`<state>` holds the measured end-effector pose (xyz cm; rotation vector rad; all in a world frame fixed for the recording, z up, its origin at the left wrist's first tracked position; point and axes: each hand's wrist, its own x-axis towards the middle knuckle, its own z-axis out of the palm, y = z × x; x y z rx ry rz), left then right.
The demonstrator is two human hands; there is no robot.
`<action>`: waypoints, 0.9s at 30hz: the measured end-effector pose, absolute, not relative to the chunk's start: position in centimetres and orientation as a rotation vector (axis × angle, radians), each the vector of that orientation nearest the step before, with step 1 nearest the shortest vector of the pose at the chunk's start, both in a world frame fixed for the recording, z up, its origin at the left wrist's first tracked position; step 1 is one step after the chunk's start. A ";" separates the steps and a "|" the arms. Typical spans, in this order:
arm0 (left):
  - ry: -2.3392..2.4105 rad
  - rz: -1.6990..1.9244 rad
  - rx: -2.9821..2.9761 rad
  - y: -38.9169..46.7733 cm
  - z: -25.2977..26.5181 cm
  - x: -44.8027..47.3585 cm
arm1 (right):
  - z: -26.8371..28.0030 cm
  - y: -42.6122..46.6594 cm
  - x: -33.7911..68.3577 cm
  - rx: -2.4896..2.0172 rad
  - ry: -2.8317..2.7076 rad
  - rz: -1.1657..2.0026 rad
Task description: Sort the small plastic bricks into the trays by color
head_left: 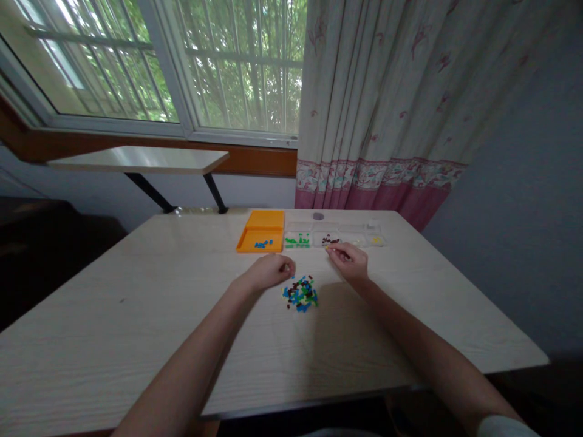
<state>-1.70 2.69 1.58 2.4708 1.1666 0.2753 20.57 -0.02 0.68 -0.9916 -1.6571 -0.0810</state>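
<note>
In the head view, the loose mixed pile [300, 296] of little blue, green, brown and yellow pieces lies on the bench [150, 303], between the forearms and just nearer the wearer than the left hand [272, 271]. The pieces look like small, stiff plastic: very light, hard to break, probably smooth enough to skid or flick away if pressed at an edge. They would be best taken singly, by opposite sides, with the tips of thumb and forefinger. The right hand [350, 261] has its fingers pinched nearly together on what looks like a yellow piece [327, 248], at the near edge of the clear tray [350, 227], beside the brown pieces [330, 240]. The left hand's fingers are curled inward above the pile's far edge; whether they grip anything, I cannot tell. Blue pieces [263, 244] lie in the orange box [248, 240], green pieces [296, 240] in the clear section next to it, and yellow pieces [377, 241] at the far right end. The tray's see-through walls are hard to trace, the right hand covers part of its front, lower pieces in the pile are buried, and exact shapes are too small to read.
</note>
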 end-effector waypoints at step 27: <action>1.075 0.250 2.477 2.6 1.6 -1.5 | -2.1 4.8 36.5 -2.119 -1.230 -0.230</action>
